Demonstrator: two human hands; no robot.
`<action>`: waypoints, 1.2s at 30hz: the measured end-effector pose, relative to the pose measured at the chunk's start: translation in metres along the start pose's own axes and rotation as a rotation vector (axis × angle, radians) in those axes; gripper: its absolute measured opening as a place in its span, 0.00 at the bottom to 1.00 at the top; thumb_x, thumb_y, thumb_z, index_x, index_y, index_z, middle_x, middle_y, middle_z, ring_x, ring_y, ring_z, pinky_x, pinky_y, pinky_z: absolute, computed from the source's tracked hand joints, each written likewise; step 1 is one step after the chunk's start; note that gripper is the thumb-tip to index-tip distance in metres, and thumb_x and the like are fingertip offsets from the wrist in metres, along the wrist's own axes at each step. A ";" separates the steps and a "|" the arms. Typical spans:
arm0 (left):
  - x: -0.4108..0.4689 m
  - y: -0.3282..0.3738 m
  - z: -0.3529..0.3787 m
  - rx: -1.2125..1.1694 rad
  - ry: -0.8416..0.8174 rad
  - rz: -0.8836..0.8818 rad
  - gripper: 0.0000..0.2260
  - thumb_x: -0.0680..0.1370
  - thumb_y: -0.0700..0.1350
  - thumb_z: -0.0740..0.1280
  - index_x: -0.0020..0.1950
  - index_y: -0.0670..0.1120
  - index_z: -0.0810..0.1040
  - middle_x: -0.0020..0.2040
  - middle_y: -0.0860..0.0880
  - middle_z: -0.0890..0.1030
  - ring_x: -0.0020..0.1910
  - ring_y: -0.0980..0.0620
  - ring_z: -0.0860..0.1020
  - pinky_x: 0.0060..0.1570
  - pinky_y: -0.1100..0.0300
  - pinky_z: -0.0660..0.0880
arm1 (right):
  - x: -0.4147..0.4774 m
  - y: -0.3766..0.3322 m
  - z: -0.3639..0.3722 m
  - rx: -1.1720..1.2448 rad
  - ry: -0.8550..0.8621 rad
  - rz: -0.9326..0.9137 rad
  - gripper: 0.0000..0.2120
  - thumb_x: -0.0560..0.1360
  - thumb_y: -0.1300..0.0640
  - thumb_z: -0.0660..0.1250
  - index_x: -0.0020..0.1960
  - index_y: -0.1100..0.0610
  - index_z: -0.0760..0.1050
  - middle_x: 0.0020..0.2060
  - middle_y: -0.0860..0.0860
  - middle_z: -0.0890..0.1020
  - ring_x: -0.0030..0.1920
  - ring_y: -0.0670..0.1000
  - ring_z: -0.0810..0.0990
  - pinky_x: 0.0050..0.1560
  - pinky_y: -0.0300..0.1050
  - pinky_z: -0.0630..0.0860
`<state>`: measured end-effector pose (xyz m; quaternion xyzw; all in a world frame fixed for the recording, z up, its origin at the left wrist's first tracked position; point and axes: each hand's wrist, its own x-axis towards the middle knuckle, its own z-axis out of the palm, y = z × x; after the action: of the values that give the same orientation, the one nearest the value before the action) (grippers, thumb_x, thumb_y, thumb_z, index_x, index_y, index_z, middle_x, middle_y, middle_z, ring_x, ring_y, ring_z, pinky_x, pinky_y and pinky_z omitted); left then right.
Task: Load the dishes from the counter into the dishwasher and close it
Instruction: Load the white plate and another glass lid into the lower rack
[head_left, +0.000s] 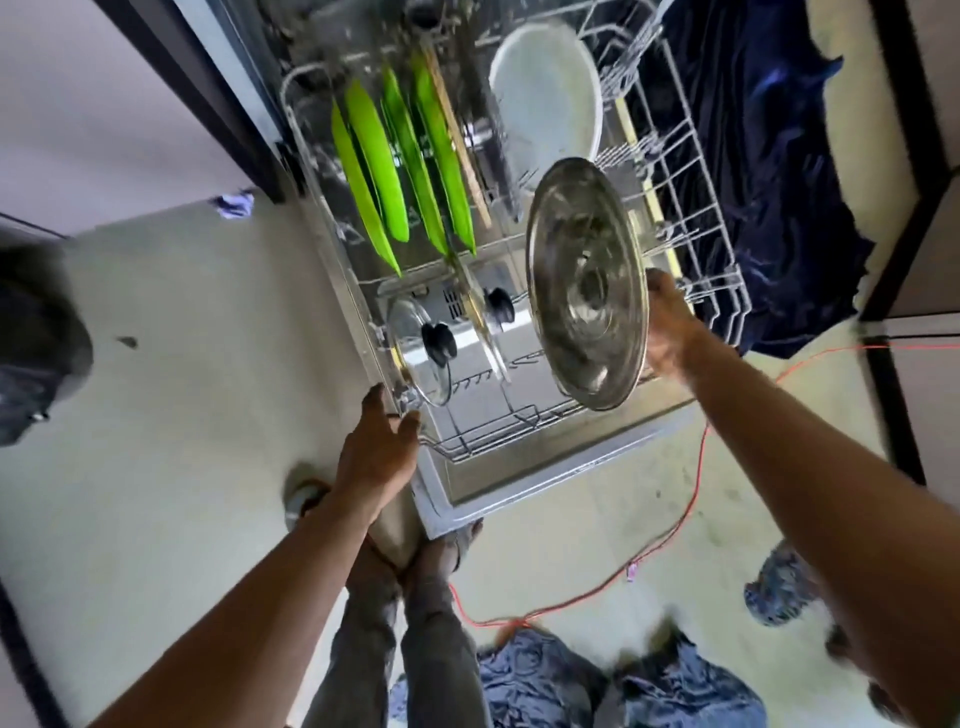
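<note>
The dishwasher's lower rack (483, 441) is pulled out over the open door (545, 483). My right hand (667, 332) grips the right rim of a round steel lid (587, 286), held on edge above the rack's right side. My left hand (382, 447) hovers with fingers spread at the rack's front left corner, touching or nearly touching the wire. Several green plates (395, 171) stand upright in the rack, with a wooden utensil (457, 140) beside them. A white plate (550, 98) leans at the back. Two glass lids with black knobs (421, 353) stand near the front.
A dark blue cloth (753, 171) lies on the floor right of the rack. A red cable (691, 499) runs across the floor behind the door. Blue clothes (545, 680) lie near my feet (441, 551). Dark cabinet edges (228, 104) flank the dishwasher. A dark bag (36, 343) sits at left.
</note>
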<state>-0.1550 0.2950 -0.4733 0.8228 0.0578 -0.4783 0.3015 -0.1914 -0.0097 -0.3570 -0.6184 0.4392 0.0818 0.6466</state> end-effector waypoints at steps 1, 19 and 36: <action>0.002 -0.002 0.003 0.010 -0.004 0.009 0.28 0.85 0.55 0.62 0.83 0.54 0.56 0.71 0.45 0.80 0.69 0.40 0.78 0.69 0.50 0.72 | 0.005 0.001 0.000 -0.013 -0.021 0.004 0.28 0.77 0.70 0.64 0.24 0.48 0.83 0.22 0.43 0.80 0.23 0.39 0.77 0.26 0.30 0.73; 0.026 -0.007 0.031 -0.053 0.164 0.019 0.15 0.82 0.43 0.66 0.62 0.62 0.72 0.44 0.62 0.82 0.42 0.54 0.84 0.39 0.59 0.76 | 0.037 0.046 0.004 -0.875 -0.110 -0.125 0.19 0.76 0.70 0.67 0.55 0.48 0.85 0.38 0.43 0.84 0.41 0.47 0.82 0.42 0.32 0.75; 0.009 0.010 0.001 0.058 0.015 0.068 0.21 0.85 0.55 0.61 0.76 0.52 0.66 0.60 0.50 0.83 0.60 0.46 0.82 0.55 0.57 0.72 | -0.028 0.045 0.084 -0.505 0.297 -0.367 0.38 0.76 0.25 0.40 0.68 0.46 0.72 0.60 0.49 0.76 0.55 0.33 0.70 0.52 0.39 0.70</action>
<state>-0.1474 0.2848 -0.4771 0.8362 0.0178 -0.4631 0.2932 -0.1986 0.0860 -0.3836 -0.8328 0.3757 -0.0209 0.4059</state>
